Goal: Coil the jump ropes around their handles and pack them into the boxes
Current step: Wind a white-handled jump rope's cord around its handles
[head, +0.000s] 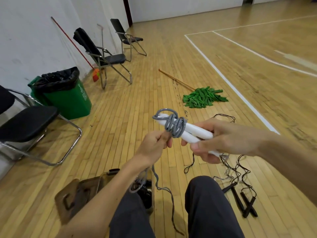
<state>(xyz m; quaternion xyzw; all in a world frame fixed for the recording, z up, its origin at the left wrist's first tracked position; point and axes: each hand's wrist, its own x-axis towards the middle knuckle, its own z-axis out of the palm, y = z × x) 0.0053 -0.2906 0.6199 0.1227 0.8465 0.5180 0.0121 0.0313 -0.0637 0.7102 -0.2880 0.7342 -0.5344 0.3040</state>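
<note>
My right hand (221,141) grips a pair of white jump-rope handles (193,132) held side by side, pointing up and left. A grey rope (176,125) is wound several turns round their far end, with one loop sticking out at the top. My left hand (154,145) pinches the grey rope just below the coil; the loose rest of it hangs down past my knees to the floor. Black jump ropes (240,170) lie tangled on the floor at the right, their black handles (243,201) crossed. A brown box (75,196) stands open by my left leg.
A green mop (204,98) with a wooden pole lies on the wooden floor ahead. A green bin (68,98) with a black liner stands at the left wall. Black folding chairs (106,57) line the wall, one chair (29,122) close at my left.
</note>
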